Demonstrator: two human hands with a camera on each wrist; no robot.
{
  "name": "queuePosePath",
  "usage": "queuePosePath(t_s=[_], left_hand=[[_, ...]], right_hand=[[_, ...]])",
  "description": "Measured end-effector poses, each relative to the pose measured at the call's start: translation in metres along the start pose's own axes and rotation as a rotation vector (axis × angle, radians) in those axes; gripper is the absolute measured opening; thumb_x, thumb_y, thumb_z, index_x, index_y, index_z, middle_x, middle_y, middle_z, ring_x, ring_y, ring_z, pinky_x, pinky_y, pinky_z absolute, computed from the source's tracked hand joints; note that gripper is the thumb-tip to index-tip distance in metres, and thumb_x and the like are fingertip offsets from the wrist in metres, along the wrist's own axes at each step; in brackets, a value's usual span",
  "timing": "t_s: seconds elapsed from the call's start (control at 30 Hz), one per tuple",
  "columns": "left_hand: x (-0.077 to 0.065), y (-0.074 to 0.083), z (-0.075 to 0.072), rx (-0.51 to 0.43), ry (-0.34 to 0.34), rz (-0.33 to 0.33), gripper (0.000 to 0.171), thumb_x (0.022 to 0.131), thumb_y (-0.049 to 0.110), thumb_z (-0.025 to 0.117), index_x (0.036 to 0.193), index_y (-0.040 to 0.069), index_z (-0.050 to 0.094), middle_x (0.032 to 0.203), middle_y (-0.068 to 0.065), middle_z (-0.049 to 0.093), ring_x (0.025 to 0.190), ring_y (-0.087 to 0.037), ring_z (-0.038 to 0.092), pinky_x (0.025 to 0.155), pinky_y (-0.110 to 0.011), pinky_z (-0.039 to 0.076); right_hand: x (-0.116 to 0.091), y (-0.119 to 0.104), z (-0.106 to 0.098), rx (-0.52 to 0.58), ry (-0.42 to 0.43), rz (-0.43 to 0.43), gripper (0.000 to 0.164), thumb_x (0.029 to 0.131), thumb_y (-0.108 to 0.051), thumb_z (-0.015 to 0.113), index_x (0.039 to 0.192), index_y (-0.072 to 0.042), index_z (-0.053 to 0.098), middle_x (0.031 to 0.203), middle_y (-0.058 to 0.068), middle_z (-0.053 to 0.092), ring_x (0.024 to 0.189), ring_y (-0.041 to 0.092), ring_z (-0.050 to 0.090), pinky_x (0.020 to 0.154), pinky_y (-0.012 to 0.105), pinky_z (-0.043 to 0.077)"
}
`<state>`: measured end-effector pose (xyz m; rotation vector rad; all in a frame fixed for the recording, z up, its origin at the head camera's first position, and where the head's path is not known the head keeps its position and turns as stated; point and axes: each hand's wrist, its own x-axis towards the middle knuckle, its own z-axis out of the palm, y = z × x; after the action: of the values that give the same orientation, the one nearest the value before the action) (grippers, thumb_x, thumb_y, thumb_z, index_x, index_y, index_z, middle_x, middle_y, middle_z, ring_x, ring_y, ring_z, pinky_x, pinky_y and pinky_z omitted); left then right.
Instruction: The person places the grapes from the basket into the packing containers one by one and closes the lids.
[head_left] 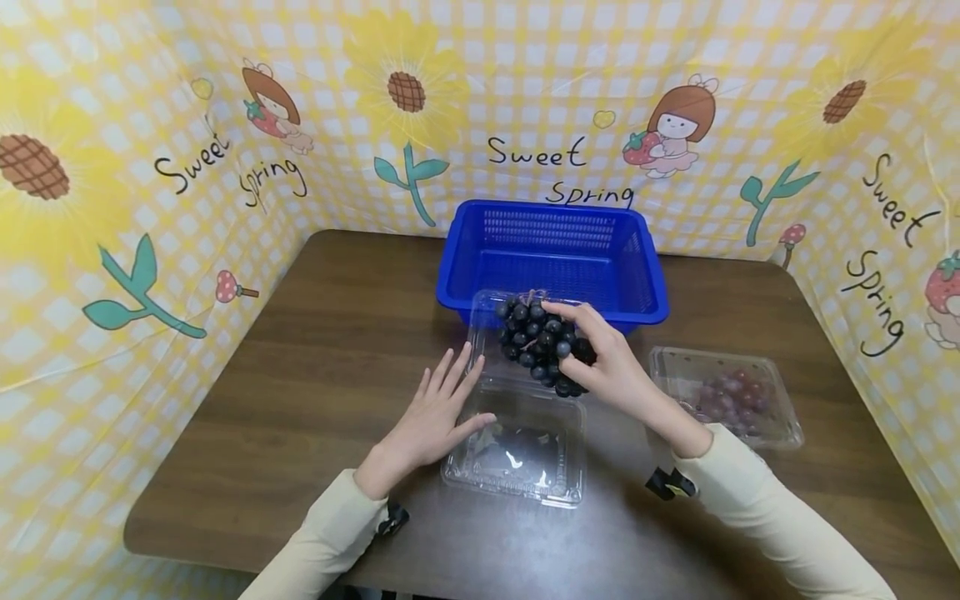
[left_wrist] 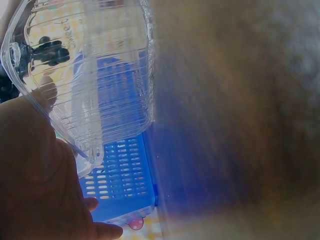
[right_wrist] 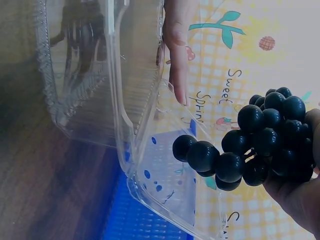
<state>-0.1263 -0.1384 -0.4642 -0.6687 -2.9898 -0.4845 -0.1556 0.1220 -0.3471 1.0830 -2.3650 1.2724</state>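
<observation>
Brown bench: flat left hand point(head_left: 435, 417) steadies open clear clamshell point(head_left: 517, 454), so right hand point(head_left: 607, 362) lifts gripped dark grapes point(head_left: 536, 342) out.

The scene is seen from above and behind the arms by the head camera, which is tilted forward and down over the brown table point(head_left: 315, 367) towards the blue basket point(head_left: 551, 258) at the far edge. The left wrist view is set very close beside the clear clamshell box point(left_wrist: 95, 75), turned sideways, with the table blurred. The right wrist view is likewise rolled and close, facing the printed backdrop point(right_wrist: 260, 60). The box and basket are shared by all three views
</observation>
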Motion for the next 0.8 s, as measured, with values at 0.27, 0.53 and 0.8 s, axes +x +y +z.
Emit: queuePosePath(t_s=[0.27, 0.53, 0.8], left_hand=[[-0.002, -0.001, 0.001, -0.013, 0.004, -0.01, 0.082, 0.09, 0.062, 0.038, 0.15, 0.023, -0.002, 0.156, 0.002, -0.01, 0.143, -0.022, -0.01, 0.11, -0.059, 0.012], [0.001, -0.001, 0.002, -0.014, 0.02, -0.001, 0.084, 0.09, 0.062, 0.039, 0.15, 0.023, -0.003, 0.157, 0.002, -0.009, 0.143, -0.021, -0.009, 0.11, -0.058, 0.012], [0.0, 0.0, 0.003, -0.007, 0.029, -0.001, 0.083, 0.089, 0.063, 0.039, 0.15, 0.023, -0.002, 0.157, 0.001, -0.006, 0.143, -0.026, -0.002, 0.11, -0.059, 0.013]], right_hand=[[-0.005, 0.003, 0.007, 0.012, -0.037, 0.031, 0.058, 0.075, 0.01, 0.055, 0.131, -0.003, 0.048, 0.107, 0.011, 0.056, 0.09, 0.016, 0.05, 0.073, 0.031, 0.047], [-0.01, 0.005, 0.01, 0.017, -0.051, 0.051, 0.057, 0.076, 0.01, 0.056, 0.13, -0.003, 0.048, 0.104, 0.009, 0.055, 0.088, 0.015, 0.05, 0.073, 0.03, 0.048], [-0.022, 0.037, 0.024, 0.026, -0.045, 0.053, 0.061, 0.076, 0.007, 0.059, 0.134, -0.01, 0.047, 0.108, 0.005, 0.055, 0.09, 0.014, 0.049, 0.071, 0.028, 0.047]])
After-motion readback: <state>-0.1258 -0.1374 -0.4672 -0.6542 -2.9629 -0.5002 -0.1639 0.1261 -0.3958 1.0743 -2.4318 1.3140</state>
